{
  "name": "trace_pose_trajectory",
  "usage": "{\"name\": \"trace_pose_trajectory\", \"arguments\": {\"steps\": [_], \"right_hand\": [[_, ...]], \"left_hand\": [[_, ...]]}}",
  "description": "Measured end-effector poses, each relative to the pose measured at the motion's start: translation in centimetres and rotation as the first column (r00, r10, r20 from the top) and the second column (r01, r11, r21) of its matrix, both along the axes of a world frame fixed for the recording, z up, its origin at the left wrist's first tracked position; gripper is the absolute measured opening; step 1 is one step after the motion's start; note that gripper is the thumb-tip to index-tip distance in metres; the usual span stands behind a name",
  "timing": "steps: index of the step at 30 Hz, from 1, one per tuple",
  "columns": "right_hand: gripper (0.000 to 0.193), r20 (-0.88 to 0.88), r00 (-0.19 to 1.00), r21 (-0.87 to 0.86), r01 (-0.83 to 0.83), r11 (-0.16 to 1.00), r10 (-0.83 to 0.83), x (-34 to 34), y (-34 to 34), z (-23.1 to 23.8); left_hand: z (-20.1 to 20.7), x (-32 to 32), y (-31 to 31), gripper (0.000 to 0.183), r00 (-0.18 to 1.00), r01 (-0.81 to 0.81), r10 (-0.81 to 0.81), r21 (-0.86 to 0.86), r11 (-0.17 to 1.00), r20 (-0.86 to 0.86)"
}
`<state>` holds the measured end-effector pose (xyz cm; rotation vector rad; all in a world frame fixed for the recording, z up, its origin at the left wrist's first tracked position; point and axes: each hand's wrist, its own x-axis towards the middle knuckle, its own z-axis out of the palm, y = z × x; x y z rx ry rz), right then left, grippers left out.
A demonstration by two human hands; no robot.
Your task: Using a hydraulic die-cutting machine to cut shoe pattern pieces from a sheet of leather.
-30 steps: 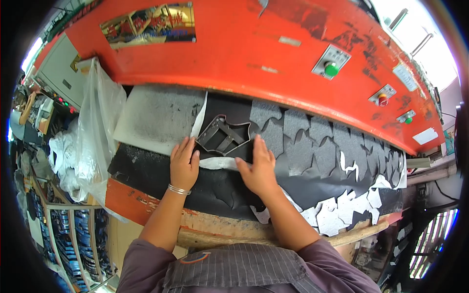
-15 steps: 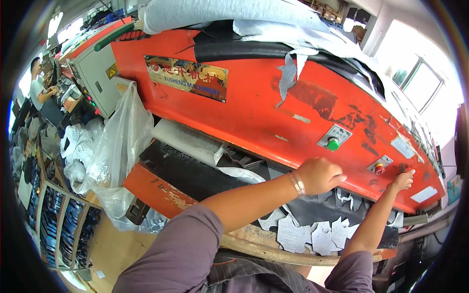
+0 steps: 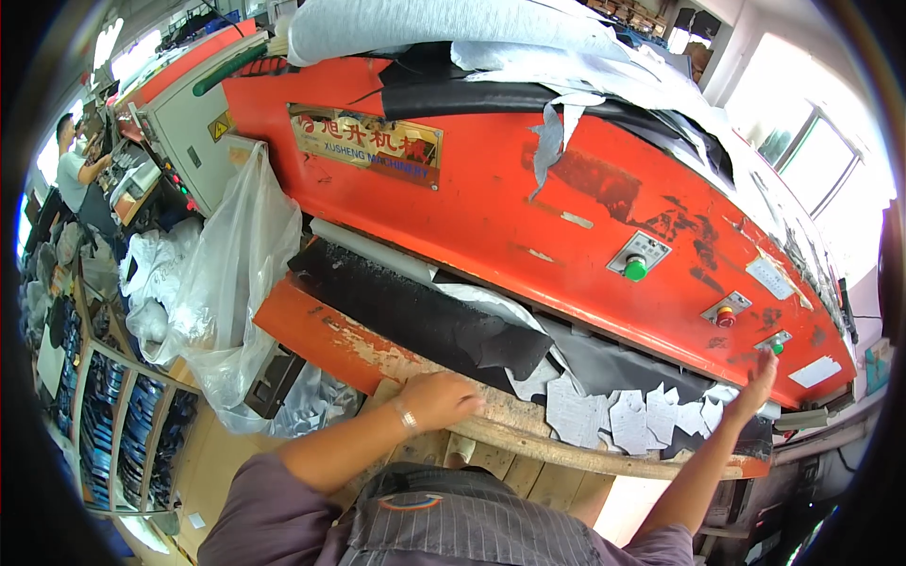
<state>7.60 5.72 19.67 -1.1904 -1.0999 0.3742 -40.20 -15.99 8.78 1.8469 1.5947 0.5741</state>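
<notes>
My left hand point(image 3: 439, 400) is curled closed at the wooden front edge point(image 3: 528, 436) of the press bed, with nothing visible in it. Its wrist wears a bracelet. My right hand point(image 3: 753, 387) is at the right end of the orange press beam point(image 3: 491, 212), fingers stretched upward, just below a small green button point(image 3: 777, 348). Under the beam, a black sheet point(image 3: 415, 307) lies over the bed. Several cut grey-white pieces point(image 3: 628, 420) with ragged outlines lie along the bed's front, right of my left hand.
A red knob point(image 3: 725, 317) and larger green button point(image 3: 634, 269) sit on the beam, with a pale fabric roll point(image 3: 444, 33) on top. A clear plastic bag point(image 3: 231, 283) hangs at left. Shelves of dark blue items point(image 3: 123, 424) stand lower left. Another person point(image 3: 77, 179) works far left.
My left hand has dropped from the beam toward the bed's front edge. My right hand has come down slightly, its fingers straighter. The gap under the beam looks narrower, hiding the metal pieces there.
</notes>
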Motion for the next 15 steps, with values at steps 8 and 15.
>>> {"name": "trace_pose_trajectory", "arguments": {"steps": [8,15], "right_hand": [[0.031,0.443,0.568,-0.254,-0.663,0.705,0.694,-30.6,-10.4,-5.5],[0.03,0.741,0.103,-0.343,-0.791,0.506,0.664,-31.6,-9.8,-8.4]], "left_hand": [[-2.3,2.6,-4.6,0.023,0.93,-0.315,0.355,0.291,0.904,-0.096],[-2.2,2.1,-8.4,0.026,0.963,-0.201,0.224,0.153,0.968,-0.15]]}}
